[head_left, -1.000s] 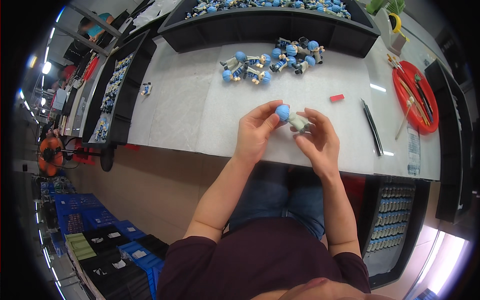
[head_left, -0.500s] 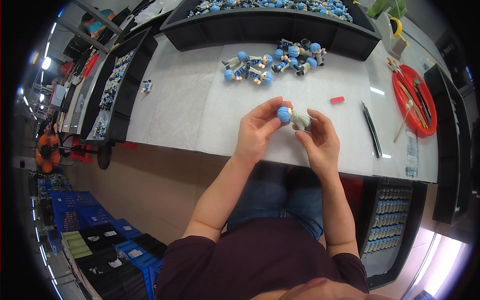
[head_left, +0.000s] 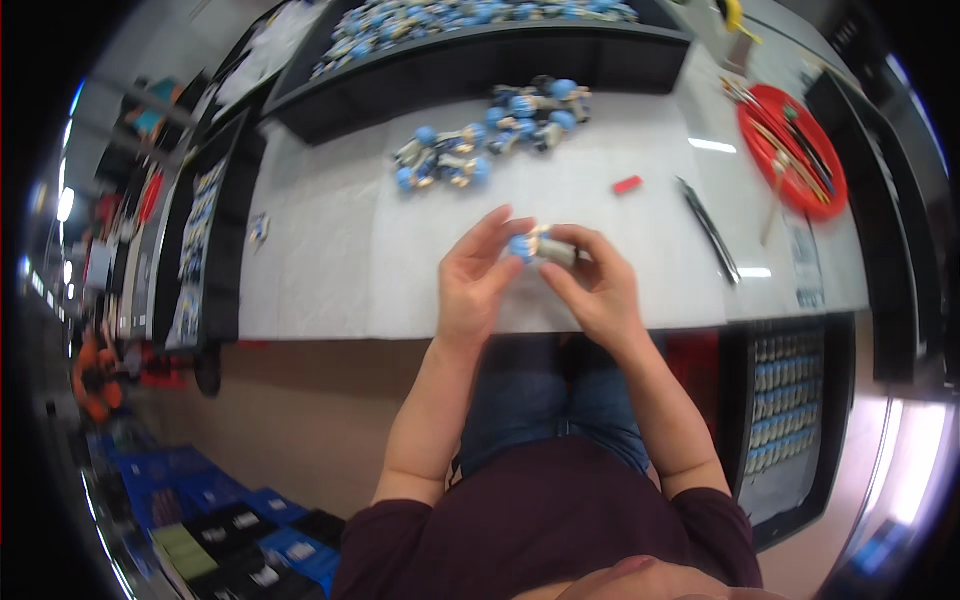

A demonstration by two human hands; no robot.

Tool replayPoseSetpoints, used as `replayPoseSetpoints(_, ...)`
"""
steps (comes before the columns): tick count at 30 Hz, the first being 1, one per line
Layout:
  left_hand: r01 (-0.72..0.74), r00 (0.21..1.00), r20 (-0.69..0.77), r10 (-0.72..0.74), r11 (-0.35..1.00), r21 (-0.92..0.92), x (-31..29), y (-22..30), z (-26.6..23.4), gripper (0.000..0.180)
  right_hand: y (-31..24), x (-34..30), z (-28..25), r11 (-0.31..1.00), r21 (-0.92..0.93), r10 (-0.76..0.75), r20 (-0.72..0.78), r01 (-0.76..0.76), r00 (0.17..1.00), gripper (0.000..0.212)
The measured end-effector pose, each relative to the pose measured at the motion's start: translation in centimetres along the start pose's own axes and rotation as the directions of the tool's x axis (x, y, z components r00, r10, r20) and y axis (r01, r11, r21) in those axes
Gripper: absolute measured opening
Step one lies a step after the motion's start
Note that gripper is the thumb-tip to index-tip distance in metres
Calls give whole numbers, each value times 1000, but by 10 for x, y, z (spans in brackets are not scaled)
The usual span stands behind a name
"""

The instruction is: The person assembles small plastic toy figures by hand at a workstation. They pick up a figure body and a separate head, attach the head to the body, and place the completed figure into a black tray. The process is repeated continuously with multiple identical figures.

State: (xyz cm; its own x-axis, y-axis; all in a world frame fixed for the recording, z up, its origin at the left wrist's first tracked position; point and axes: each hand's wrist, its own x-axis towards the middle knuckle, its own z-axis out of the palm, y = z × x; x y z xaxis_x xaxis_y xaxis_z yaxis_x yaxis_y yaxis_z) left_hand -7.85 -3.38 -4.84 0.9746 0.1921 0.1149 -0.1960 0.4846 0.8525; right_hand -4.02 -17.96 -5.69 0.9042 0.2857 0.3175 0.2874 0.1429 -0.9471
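Note:
Over the near part of the white work surface (head_left: 330, 270), I hold a small toy figurine (head_left: 556, 252) sideways, its blue head to the left and its pale body to the right. The fingers of my left hand (head_left: 472, 285) are closed on the blue head. My right hand (head_left: 606, 292) pinches the body between thumb and fingers. Motion smears the figurine's details. Beyond my hands lies a loose pile of similar blue-headed figurines (head_left: 440, 160), with another cluster (head_left: 530, 115) beside it.
A black bin (head_left: 480, 65) full of figurines stands at the back. On the right are a red eraser-like block (head_left: 627, 185), a dark pen-like tool (head_left: 708, 230) and a red tray (head_left: 765, 165) of brushes. Another figurine bin (head_left: 228, 215) is left; a lower bin (head_left: 735, 420) holds figurine rows.
The head view has shifted, so the table things appear further left. My right fingers have come closer to the figurine's head end and my left hand. Both hands still hold the figurine.

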Motion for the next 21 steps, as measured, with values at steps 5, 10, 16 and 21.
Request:
replayPoseSetpoints(5,-58,995,80,58,998,-6,-2,-8,-7,48,-4,-5,-10,955,-167,-258,-61,244,964,31)
replayPoseSetpoints(10,-49,994,100,37,992,116,-10,-4,-12,39,-35,-48,-79,953,-196,-281,-284,231,917,34)
replayPoseSetpoints(16,0,996,91,-20,977,215,0,-9,5,35,-42,-129,-176,946,-300,-122,-682,-123,721,35)
replayPoseSetpoints(21,-11,999,34,3,972,234,-2,-6,-4,31,-36,-163,-199,878,-389,-102,-719,-278,687,40)
